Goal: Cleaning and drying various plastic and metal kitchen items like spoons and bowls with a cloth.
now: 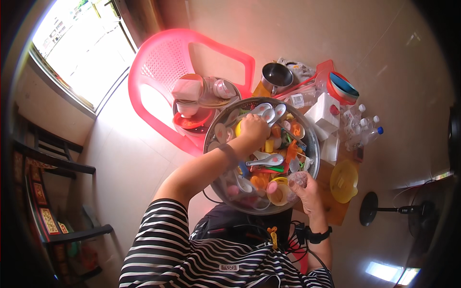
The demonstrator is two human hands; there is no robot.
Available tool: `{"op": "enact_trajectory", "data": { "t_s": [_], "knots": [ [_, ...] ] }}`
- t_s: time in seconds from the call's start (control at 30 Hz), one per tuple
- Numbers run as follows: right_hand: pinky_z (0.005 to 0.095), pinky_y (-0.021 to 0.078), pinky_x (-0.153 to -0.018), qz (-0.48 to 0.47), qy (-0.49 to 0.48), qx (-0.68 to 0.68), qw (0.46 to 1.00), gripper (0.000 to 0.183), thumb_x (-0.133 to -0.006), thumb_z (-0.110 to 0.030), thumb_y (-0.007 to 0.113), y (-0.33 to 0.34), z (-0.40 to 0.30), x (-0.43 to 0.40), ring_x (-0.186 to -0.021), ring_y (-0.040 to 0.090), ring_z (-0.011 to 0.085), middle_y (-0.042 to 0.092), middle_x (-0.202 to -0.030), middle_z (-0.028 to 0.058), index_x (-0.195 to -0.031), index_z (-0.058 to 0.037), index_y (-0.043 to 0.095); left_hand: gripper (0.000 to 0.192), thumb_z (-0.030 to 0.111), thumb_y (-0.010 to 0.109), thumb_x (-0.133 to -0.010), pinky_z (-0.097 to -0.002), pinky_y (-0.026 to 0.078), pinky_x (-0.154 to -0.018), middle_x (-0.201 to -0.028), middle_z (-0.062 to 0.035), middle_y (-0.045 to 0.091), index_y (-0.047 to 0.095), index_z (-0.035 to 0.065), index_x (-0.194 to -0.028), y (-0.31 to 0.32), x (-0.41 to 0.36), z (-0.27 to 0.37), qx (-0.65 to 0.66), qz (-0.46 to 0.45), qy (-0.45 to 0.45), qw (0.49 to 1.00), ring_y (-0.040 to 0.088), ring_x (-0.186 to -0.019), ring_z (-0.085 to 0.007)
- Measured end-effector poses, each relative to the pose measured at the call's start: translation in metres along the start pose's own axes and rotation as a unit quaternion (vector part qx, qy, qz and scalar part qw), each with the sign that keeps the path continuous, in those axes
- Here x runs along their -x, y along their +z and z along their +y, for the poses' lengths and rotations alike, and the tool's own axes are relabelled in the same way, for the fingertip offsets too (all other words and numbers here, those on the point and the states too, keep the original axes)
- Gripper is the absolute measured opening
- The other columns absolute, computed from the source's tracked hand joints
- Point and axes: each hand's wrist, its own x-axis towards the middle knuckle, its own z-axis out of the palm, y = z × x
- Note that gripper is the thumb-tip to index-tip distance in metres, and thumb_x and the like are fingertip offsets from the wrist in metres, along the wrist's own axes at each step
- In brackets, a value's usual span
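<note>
A large round metal basin (316, 151) in front of me is full of small wares: white ceramic spoons (268, 160), orange plastic pieces (292, 151), a yellow round piece and others. My left hand (255, 126) reaches over its far part, fingers curled down among spoons beside a yellow item; whether it grips anything is hidden. At the near right rim my right hand (306, 190) holds a crumpled greyish-pink scrubbing pad (298, 179) between thumb and fingers. A pale yellow cup (279, 196) with a pink round piece lies left of that hand.
A pink plastic chair (221, 52) bears stacked bowls and a red strainer (192, 120). On the right, a wooden table (336, 212) holds a steel pot (277, 77), white boxes (326, 113), plastic bottles (363, 126), coloured bowls and a yellow dish (344, 181). Farther right stands a fan (369, 208).
</note>
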Motion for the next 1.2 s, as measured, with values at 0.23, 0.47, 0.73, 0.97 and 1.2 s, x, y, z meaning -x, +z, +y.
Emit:
{"op": "enact_trajectory", "data": {
  "t_s": [0.23,0.47,0.73,0.97,1.2],
  "knots": [
    [0.0247,0.0489,-0.084,-0.015,-0.014,-0.009,1.0,0.043,-0.085,-0.028,0.082,0.003,0.002,-0.002,-0.091,0.06,0.0091,0.063,-0.101,0.0006,-0.113,-0.0034,0.059,0.024,0.013,0.061,-0.082,-0.043,0.056,-0.077,-0.101,-0.0195,0.067,0.057,-0.0003,-0.102,-0.019,0.034,-0.016,0.065,0.078,0.019,0.995,0.067,-0.093,-0.035],
    [0.0403,0.04,-0.102,-0.016,-0.29,0.301,0.908,0.043,-0.099,-0.032,0.062,0.024,-0.017,-0.005,-0.117,0.048,0.0295,0.044,-0.126,0.0184,-0.123,0.0014,0.049,0.019,0.015,0.055,-0.095,-0.042,0.055,-0.065,-0.082,-0.0179,0.066,0.05,-0.0024,-0.102,-0.055,0.094,0.004,0.339,-0.089,0.033,0.936,0.071,-0.075,-0.034],
    [0.0415,0.047,-0.092,0.049,-0.328,0.467,0.82,0.02,-0.096,-0.012,0.063,0.047,-0.022,-0.002,-0.108,0.054,0.0344,0.044,-0.123,0.0187,-0.115,-0.0062,0.059,0.036,0.033,0.04,-0.109,-0.0314,0.05,-0.056,-0.076,-0.0058,0.06,0.052,-0.0002,-0.099,-0.044,0.118,0.016,0.645,-0.263,0.027,0.717,0.061,-0.061,-0.0156],
    [0.0442,0.0463,-0.095,0.132,-0.321,0.495,0.796,0.055,-0.08,0.004,0.071,0.037,-0.024,0.001,-0.114,0.053,0.0373,0.049,-0.123,0.0176,-0.132,-0.0069,0.056,0.031,0.032,0.043,-0.107,-0.0323,0.051,-0.046,-0.072,-0.0094,0.062,0.049,0.0016,-0.108,-0.035,0.121,0.026,0.642,-0.209,0.059,0.735,0.065,-0.056,-0.0208],
    [0.0418,0.0476,-0.092,0.16,-0.284,0.418,0.848,0.039,-0.082,-0.004,0.074,0.022,-0.017,0.0,-0.107,0.059,0.0343,0.059,-0.112,0.0158,-0.118,-0.0026,0.059,0.04,0.036,0.037,-0.109,-0.0255,0.052,-0.051,-0.078,-0.0049,0.06,0.051,0.0014,-0.125,-0.058,0.124,0.017,0.677,-0.331,0.009,0.657,0.061,-0.059,-0.0146]
  ]
}}
